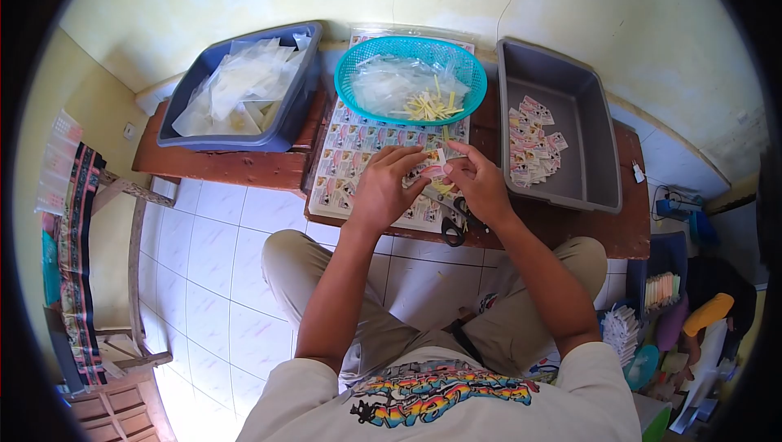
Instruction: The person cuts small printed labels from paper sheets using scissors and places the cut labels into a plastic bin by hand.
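Observation:
Between my two hands is a small printed label (432,167), pinched at its edges by the fingertips. My left hand (384,187) grips it from the left with thumb and fingers. On the other side my right hand (482,187) holds its right edge, the index finger raised. Beneath them lie printed label sheets (346,161) on the wooden bench. Scissors (450,230) with black handles rest on the sheets, close under the right hand, their blades partly hidden. Some thin yellow strips lie near the scissors.
A teal basket (342,83) holding clear plastic bags and yellow strips (432,106) stands behind my hands. To the right, a grey bin (582,136) contains many cut labels (533,145). A blue-grey tub (285,132) of plastic packets sits left. Another person (707,316) is at far right.

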A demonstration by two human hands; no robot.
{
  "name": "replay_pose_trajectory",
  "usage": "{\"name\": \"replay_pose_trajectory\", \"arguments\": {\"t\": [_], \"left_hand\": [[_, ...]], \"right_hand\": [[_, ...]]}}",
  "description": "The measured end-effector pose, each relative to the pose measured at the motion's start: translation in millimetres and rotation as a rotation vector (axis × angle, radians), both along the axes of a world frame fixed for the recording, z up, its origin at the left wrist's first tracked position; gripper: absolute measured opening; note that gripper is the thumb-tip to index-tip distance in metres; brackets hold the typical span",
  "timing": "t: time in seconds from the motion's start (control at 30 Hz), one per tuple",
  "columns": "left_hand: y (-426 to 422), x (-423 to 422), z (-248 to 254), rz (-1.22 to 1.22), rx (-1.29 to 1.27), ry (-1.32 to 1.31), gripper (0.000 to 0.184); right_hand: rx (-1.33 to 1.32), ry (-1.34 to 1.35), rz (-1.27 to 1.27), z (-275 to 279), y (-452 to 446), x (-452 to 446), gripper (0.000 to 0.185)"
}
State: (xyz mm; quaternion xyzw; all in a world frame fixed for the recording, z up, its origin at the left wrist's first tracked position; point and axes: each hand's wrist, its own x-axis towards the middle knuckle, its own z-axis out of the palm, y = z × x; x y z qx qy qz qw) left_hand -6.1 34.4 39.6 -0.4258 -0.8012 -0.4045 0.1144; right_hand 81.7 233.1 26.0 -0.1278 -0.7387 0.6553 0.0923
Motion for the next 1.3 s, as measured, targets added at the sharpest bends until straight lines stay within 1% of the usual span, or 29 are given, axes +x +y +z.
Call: {"name": "replay_pose_trajectory", "arguments": {"t": [0.03,0.1,0.13,0.2,0.23,0.3,0.33,0.4,0.5,0.6,0.73,0.93,1.0,1.07,1.13,1.2,1.3], "left_hand": [[-1.0,-0.3,1.4,0.015,-0.001,-0.012,0.040],[-2.9,-1.2,3.9,0.037,-0.003,-0.010,0.041],[-4.4,-1.3,4.5,0.055,-0.002,-0.006,0.042],[-7.3,-2.5,4.6,0.072,-0.002,-0.007,0.043],[-8.4,-2.5,4.2,0.081,-0.001,-0.005,0.044],[-9.1,-1.7,4.5,0.097,0.006,-0.011,0.044],[-9.0,-1.6,4.8,0.106,0.012,-0.007,0.044],[-8.7,-1.4,5.3,0.108,0.003,-0.016,0.044],[-7.9,-1.6,4.3,0.108,-0.014,-0.011,0.044],[-5.6,-3.6,2.0,0.108,-0.019,-0.004,0.044],[-3.6,-4.9,1.7,0.107,-0.021,-0.002,0.043],[-2.7,-4.6,8.0,0.107,0.007,-0.021,0.043],[-3.3,-5.0,8.2,0.107,0.015,-0.021,0.043],[-4.1,-4.8,7.7,0.104,0.024,-0.022,0.043],[-5.1,-4.9,7.3,0.114,0.022,-0.022,0.043],[-6.0,-5.5,6.2,0.117,0.035,-0.016,0.041],[-8.9,-6.3,8.2,0.128,0.049,-0.008,0.040]], "right_hand": [[-0.002,-0.004,0.005,1.1,-1.2,2.3,0.043],[0.211,-0.012,0.013,4.6,-0.5,9.1,0.048],[0.209,-0.017,0.019,7.9,0.8,13.6,0.048],[0.564,-0.125,0.249,14.8,3.1,22.3,0.056],[0.565,-0.130,0.258,15.1,-0.3,27.2,0.056],[0.881,-0.224,0.287,12.7,-9.1,38.8,0.064],[0.882,-0.228,0.293,10.4,-12.0,42.4,0.064],[0.980,-0.379,0.374,7.0,-15.8,46.1,0.067],[0.998,-0.391,0.410,7.2,-17.4,46.0,0.070],[1.007,-0.373,0.444,16.2,-16.1,46.5,0.069],[1.045,-0.354,0.416,1.8,-18.6,48.3,0.065],[1.069,-0.233,0.385,-9.6,-17.3,47.2,0.062],[1.013,-0.321,0.424,0.7,-16.3,45.2,0.064],[0.967,-0.348,0.432,12.6,-15.1,45.5,0.067],[0.922,-0.374,0.438,11.0,-10.6,47.0,0.070],[0.808,-0.220,0.371,2.2,-2.7,50.7,0.078],[0.760,-0.196,0.363,9.1,4.9,52.9,0.080]]}}
